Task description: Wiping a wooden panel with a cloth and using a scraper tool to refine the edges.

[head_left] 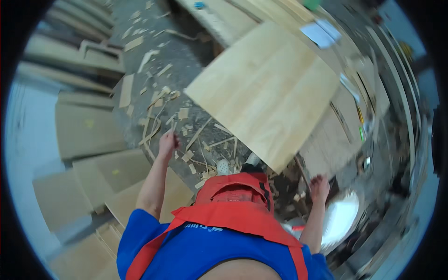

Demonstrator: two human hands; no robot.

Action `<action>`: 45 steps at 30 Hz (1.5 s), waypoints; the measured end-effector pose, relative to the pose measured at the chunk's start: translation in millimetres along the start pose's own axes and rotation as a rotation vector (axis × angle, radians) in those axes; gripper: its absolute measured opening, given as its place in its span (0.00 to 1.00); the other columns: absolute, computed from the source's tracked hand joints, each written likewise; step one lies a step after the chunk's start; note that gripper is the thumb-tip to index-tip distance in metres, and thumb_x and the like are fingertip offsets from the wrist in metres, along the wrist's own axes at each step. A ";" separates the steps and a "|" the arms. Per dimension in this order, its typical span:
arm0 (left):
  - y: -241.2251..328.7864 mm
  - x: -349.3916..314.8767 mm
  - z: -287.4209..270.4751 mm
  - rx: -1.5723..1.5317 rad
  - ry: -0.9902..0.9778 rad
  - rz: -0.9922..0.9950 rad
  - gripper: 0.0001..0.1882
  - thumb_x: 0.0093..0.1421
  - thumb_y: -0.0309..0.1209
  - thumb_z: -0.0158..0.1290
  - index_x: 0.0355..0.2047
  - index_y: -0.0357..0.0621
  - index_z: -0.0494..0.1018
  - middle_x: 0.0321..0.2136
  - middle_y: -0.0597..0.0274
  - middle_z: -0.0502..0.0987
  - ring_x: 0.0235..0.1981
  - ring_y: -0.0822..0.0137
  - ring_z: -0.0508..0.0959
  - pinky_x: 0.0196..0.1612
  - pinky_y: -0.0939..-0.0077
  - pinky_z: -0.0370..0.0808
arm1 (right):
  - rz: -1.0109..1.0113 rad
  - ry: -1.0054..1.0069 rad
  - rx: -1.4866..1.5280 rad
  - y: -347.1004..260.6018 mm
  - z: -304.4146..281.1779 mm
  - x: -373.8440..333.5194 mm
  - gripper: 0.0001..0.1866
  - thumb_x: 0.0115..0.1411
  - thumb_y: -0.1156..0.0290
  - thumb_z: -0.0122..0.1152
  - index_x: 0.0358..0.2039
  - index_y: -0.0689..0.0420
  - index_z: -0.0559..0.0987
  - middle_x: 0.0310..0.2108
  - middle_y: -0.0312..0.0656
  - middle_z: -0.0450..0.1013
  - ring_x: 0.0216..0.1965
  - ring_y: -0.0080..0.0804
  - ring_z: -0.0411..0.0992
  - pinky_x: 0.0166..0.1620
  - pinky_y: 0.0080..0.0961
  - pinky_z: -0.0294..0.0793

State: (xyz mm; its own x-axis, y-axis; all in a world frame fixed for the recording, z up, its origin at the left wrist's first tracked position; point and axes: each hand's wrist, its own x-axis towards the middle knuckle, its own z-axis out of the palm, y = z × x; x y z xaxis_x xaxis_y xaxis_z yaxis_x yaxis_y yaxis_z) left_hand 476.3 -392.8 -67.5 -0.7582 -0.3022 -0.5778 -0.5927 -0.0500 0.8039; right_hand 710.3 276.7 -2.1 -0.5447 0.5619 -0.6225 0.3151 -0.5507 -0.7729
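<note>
My left hand (169,143) hangs over the scrap-strewn floor on the left, its fingers curled closed. A thin pale sliver shows just above its fingers; I cannot tell whether it is held or lies on the floor behind. On the right, my right hand (319,187) is closed too, with nothing visible in it. It is beside a narrow dark strip (302,171) near the worktable's front corner; contact cannot be made out. Ahead of me a large pale plywood sheet (266,93) lies across the worktable, its near corner pointing toward my apron. Neither hand touches the sheet.
Wood offcuts (183,113) litter the grey floor. Cardboard-coloured panels (88,128) stack along the left. White papers (321,32), a pencil (360,115) and a wooden strip (341,122) lie on the worktable (322,151). A bright white round object (343,217) sits low right.
</note>
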 end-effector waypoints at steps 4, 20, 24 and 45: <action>41.5 34.1 16.7 0.012 -0.031 0.070 0.18 0.74 0.42 0.51 0.33 0.42 0.76 0.24 0.66 0.76 0.22 0.71 0.76 0.26 0.72 0.73 | 0.046 -0.027 -0.063 -8.4 -29.8 47.6 0.31 0.75 0.46 0.53 0.62 0.62 0.72 0.51 0.48 0.75 0.51 0.43 0.75 0.55 0.42 0.77; 266.9 156.0 170.6 0.478 -0.236 0.385 0.27 0.72 0.52 0.54 0.49 0.34 0.77 0.34 0.57 0.83 0.36 0.67 0.82 0.41 0.70 0.78 | -0.028 0.204 -0.569 -120.4 175.6 227.4 0.36 0.71 0.42 0.53 0.69 0.53 0.66 0.62 0.45 0.69 0.62 0.41 0.70 0.58 0.49 0.73; 315.0 232.6 281.1 0.681 -0.431 0.607 0.30 0.70 0.51 0.56 0.51 0.30 0.76 0.38 0.47 0.85 0.41 0.58 0.84 0.47 0.65 0.79 | -0.032 0.284 -0.703 -121.7 160.9 241.3 0.33 0.71 0.43 0.54 0.66 0.53 0.70 0.57 0.41 0.72 0.56 0.37 0.74 0.51 0.43 0.76; 334.2 316.9 499.3 0.823 -0.867 -0.039 0.46 0.66 0.63 0.57 0.61 0.25 0.72 0.50 0.48 0.82 0.47 0.58 0.83 0.47 0.59 0.83 | 0.186 0.187 -0.200 -131.3 185.3 291.4 0.35 0.75 0.40 0.50 0.63 0.61 0.76 0.58 0.45 0.78 0.57 0.40 0.78 0.58 0.39 0.80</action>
